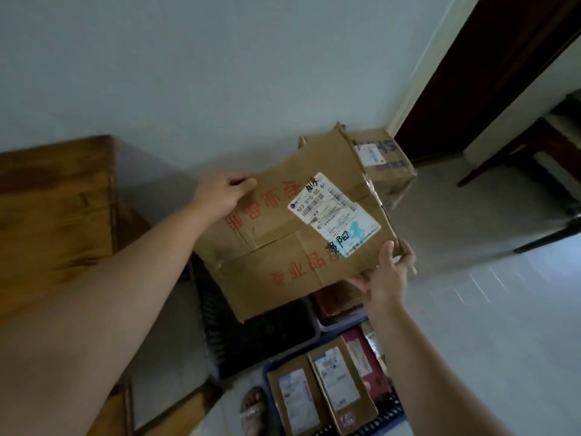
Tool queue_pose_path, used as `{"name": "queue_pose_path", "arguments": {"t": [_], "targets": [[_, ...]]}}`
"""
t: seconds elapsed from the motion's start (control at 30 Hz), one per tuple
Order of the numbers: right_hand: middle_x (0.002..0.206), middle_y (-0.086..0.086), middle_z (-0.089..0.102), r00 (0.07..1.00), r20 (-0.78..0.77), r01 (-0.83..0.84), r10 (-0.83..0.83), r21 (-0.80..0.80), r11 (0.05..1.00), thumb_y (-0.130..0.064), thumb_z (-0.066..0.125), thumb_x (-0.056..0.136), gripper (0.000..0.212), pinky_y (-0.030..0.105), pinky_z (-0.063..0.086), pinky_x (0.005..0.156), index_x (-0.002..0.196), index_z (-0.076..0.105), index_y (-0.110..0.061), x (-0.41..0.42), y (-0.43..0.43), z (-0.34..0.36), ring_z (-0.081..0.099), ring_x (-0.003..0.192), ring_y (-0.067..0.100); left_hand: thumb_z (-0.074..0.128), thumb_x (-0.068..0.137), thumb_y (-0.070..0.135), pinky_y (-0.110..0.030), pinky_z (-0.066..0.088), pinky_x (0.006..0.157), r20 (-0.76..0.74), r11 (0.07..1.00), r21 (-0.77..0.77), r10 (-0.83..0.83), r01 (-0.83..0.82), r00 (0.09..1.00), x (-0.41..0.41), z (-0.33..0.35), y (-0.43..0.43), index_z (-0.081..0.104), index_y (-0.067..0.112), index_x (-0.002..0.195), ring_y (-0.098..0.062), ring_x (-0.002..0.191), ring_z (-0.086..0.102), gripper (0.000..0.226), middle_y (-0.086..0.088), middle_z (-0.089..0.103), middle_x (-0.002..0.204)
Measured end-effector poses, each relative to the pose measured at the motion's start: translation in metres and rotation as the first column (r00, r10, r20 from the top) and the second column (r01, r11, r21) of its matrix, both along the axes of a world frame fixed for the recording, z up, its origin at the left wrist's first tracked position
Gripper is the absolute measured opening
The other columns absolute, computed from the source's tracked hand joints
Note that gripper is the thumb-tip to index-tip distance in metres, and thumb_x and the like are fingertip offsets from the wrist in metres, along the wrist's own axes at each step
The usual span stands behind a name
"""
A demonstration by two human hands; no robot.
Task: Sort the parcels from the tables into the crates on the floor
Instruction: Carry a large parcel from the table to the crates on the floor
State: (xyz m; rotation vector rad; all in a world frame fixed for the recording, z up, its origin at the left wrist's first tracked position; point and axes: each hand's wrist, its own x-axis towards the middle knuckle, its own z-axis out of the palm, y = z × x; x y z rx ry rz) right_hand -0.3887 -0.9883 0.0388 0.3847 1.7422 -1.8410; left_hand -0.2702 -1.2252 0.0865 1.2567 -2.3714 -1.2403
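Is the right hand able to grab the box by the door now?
Probably not: the right hand grips a corner of the big parcel, and the far box lies beyond it.

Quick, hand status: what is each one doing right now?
Left hand: grips the cardboard parcel at its left edge.
Right hand: pinches the same parcel's near right corner.

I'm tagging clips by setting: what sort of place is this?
Likely a room in a home, used for parcel sorting: wooden table, dark wooden door, tiled floor, and blue crates holding labelled parcels.
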Motion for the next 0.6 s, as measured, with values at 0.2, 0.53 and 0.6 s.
{"name": "queue_pose_path", "arguments": {"t": [0.2,0.53,0.6], "targets": [[0.117,0.000,0.059,0.996,-0.007,-0.088,0.087,-0.036,0.996,-0.035,0.041,0.100,0.034,0.046,0.060,0.066,0.133,0.032,-0.039,-0.002,-0.032,-0.023,0.063,0.107,0.027,0.062,0.090,0.023,-0.035,0.042,0.103,-0.044,0.979,0.060,0.198,-0.195,0.979,0.021,-0.026,-0.025,0.066,0.009,0.117,-0.019,0.111,0.059,0.031,-0.006,0.066,0.114],[0.116,0.000,0.058,0.985,0.057,-0.159,0.160,-0.026,0.987,-0.036,0.042,0.100,0.037,0.046,0.060,0.067,0.135,0.030,-0.039,0.010,-0.038,-0.004,0.062,0.105,0.024,0.063,0.089,0.026,-0.037,0.042,0.103,0.007,0.972,0.014,0.236,-0.236,0.972,0.045,-0.005,-0.023,0.066,0.007,0.117,-0.022,0.113,0.059,0.034,-0.009,0.066,0.118],[0.119,0.001,0.057,0.983,0.075,-0.167,0.169,-0.032,0.985,-0.037,0.043,0.099,0.037,0.047,0.059,0.067,0.134,0.031,-0.039,0.014,-0.040,-0.004,0.062,0.104,0.024,0.064,0.088,0.029,-0.039,0.042,0.104,0.030,0.970,0.014,0.241,-0.242,0.970,0.052,-0.005,-0.025,0.067,0.010,0.117,-0.022,0.113,0.059,0.034,-0.008,0.066,0.119]]}}
